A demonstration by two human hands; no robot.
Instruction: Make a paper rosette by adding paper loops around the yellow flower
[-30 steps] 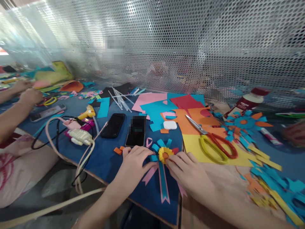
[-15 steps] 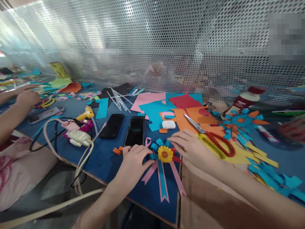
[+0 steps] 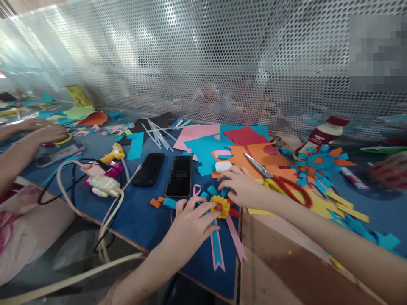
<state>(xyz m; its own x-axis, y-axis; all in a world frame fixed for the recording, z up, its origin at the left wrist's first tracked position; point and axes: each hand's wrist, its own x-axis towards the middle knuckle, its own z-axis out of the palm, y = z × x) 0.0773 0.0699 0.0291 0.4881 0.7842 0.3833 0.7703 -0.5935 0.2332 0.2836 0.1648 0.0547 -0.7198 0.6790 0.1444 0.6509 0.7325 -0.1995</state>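
Observation:
A felt-like paper flower [image 3: 223,206] with a yellow centre lies on the blue table, ringed by blue and red petals. Below it hang notched pink and blue tails [image 3: 217,250], and a small pink loop [image 3: 196,189] pokes out above. My left hand [image 3: 193,221] rests over the flower's left side, its fingers spread and touching the yellow part. That hand hides several petals. My right hand [image 3: 246,186] hovers at the flower's upper right, fingers apart and holding nothing. Just beyond its fingertips sits a white rounded case [image 3: 223,166]. Small orange pieces [image 3: 155,203] lie left of my left hand.
Red-handled scissors [image 3: 294,190] lie on coloured sheets at right. Two phones, a black one [image 3: 149,169] among them, lie behind my left hand. A yellow glue gun [image 3: 113,153] and tangled cables [image 3: 103,184] are at left, where another person's hands [image 3: 52,133] work.
My left hand has moved right, onto the flower's centre. My right hand has lifted off the petals and shifted up and left. A blue piece now shows left of my left hand.

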